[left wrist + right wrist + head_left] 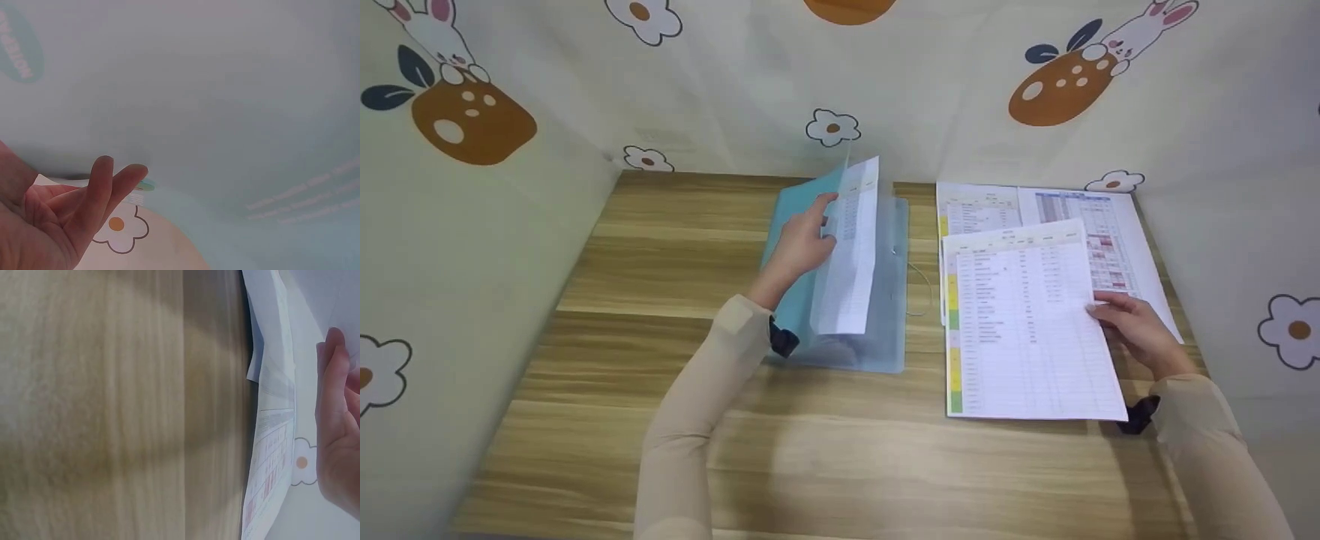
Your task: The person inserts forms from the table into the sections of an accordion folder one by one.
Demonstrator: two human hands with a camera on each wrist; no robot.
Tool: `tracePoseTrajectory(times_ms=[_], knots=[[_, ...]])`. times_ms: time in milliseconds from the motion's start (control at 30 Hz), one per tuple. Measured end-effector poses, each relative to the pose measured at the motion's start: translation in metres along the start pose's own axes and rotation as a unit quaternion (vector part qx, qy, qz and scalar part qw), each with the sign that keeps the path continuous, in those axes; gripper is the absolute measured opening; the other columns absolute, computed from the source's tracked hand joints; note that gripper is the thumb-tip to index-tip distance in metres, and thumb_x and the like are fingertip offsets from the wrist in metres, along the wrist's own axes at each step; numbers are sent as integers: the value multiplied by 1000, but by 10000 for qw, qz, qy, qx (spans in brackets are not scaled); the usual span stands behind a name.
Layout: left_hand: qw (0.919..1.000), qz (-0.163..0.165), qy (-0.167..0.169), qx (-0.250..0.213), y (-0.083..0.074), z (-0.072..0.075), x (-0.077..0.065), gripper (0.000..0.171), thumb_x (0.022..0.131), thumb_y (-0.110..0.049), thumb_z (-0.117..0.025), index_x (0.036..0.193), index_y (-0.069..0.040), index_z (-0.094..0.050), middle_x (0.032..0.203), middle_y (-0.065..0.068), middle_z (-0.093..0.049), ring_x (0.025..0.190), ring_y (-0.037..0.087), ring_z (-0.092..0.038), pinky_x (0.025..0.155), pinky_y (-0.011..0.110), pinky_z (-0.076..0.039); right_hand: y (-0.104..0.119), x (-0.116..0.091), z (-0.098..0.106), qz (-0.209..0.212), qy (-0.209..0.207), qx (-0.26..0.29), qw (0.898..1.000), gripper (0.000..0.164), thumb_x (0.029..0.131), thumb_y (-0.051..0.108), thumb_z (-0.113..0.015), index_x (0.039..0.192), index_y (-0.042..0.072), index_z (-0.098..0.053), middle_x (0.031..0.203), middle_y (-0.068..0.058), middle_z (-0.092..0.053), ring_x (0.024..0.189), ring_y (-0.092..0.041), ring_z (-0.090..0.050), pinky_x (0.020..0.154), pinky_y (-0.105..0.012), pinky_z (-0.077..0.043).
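The printed sheet (1027, 337) sits at my right hand (1140, 330), its right edge between thumb and fingers, which are nearly closed in a light pinch. At my left hand (802, 240) the index finger is stretched out and the thumb stands apart from it; the fingertips meet the upright pages (851, 262) of the teal folder (796, 311), and I see no grip around them. The folder lies spread beneath that hand, a thin cord (928, 289) looping off its right side. Under the printed sheet's upper part, other papers (1117, 247) lie near the table's right edge, one bearing a table with red cells. A black band (784, 341) circles each wrist, below long beige sleeves (690, 405). The tabletop (840, 457) is streaky brown wood grain. Around it, from my head view, hangs pale cloth (735, 97) printed with flowers, oranges and rabbits.
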State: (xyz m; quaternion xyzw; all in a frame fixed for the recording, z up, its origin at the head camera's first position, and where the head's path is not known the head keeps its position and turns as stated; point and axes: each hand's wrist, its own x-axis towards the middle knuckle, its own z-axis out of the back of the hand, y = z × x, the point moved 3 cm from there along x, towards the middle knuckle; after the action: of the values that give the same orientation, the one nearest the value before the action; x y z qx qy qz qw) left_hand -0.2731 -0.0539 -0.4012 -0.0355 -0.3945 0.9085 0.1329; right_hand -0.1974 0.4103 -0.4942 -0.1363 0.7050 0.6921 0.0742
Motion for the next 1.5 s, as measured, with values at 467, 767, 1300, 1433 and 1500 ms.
tracePoseTrajectory(times_ms=[467,767,1300,1433,1500], knots=[[10000,39,0,-1,1,0,-1,55,84,-4,-46,136,-11,-28,120,13,-51,104,24,-51,77,35,-45,14,-1,2,-34,-61,1339,9910,22,86,-3,-49,89,10,-67,84,-4,-63,73,-14,-61,61,-23,-48],[9995,-172,-221,134,0,0,0,56,79,2,-45,133,-8,-33,109,16,-57,97,23,-54,71,34,-44,17,2,-2,153,-61,2102,9775,23,86,-8,-45,89,4,-64,84,-7,-64,73,-15,-61,61,-24,-47],[9998,187,27,-52,1,-1,-1,57,84,-5,-47,137,-14,-28,120,12,-51,101,22,-52,75,33,-45,33,17,-21,305,-192,2427,9694,19,85,-8,-47,90,3,-63,84,-8,-63,72,-15,-60,62,-24,-47],[9997,243,37,-80,1,-1,-1,57,84,-6,-48,137,-16,-28,121,10,-50,102,21,-52,75,31,-45,37,22,-27,393,-212,2497,9673,19,85,-8,-48,90,2,-63,83,-8,-63,72,-15,-60,62,-24,-47],[9999,165,-8,-44,1,-1,-1,57,83,-3,-47,136,-14,-29,119,12,-52,101,22,-53,73,31,-45,38,25,-31,427,-208,2505,9669,18,85,-7,-49,90,3,-63,84,-7,-63,73,-15,-60,63,-24,-47]])
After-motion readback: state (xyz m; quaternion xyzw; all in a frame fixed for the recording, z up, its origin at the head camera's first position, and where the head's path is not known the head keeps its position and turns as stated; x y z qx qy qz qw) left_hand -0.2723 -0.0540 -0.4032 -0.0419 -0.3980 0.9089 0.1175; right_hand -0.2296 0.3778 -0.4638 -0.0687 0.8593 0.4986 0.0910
